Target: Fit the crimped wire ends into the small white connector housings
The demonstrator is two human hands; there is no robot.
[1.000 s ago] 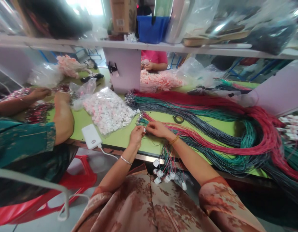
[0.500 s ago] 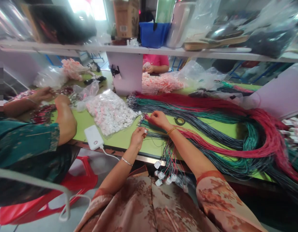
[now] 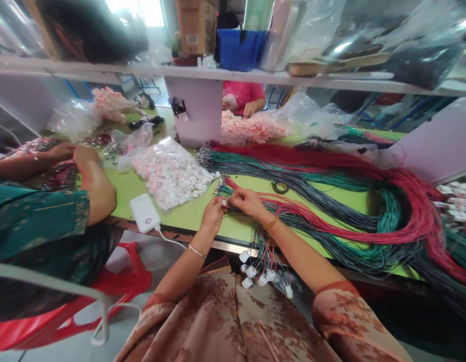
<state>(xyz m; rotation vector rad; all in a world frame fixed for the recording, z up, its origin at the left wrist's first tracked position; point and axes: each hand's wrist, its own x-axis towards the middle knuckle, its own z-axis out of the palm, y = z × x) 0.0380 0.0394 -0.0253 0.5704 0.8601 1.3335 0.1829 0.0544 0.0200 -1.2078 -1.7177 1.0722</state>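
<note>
A small white connector (image 3: 224,203) is pinched in the fingertips of my left hand (image 3: 214,213), close to the table's front edge. My right hand (image 3: 248,202) is closed right beside it, its fingertips around a thin wire whose end is too small to make out. Just behind both hands lie the metal-tipped ends of a wire bundle (image 3: 220,187), red, green and dark. The long red wires (image 3: 331,226) run off to the right under my forearm. Finished-looking white connectors (image 3: 251,272) on wires hang over the edge below my right wrist.
A plastic bag of white connectors (image 3: 172,173) lies left of the wires, near a white power bank (image 3: 144,213) with a cable. A roll of black tape (image 3: 280,187) sits behind my right hand. Co-workers sit at left and across. Overhead runs a shelf (image 3: 142,73).
My right hand has moved down from the wire tips toward my left hand, and the two now meet at the connector. The co-worker's hands at left have come together.
</note>
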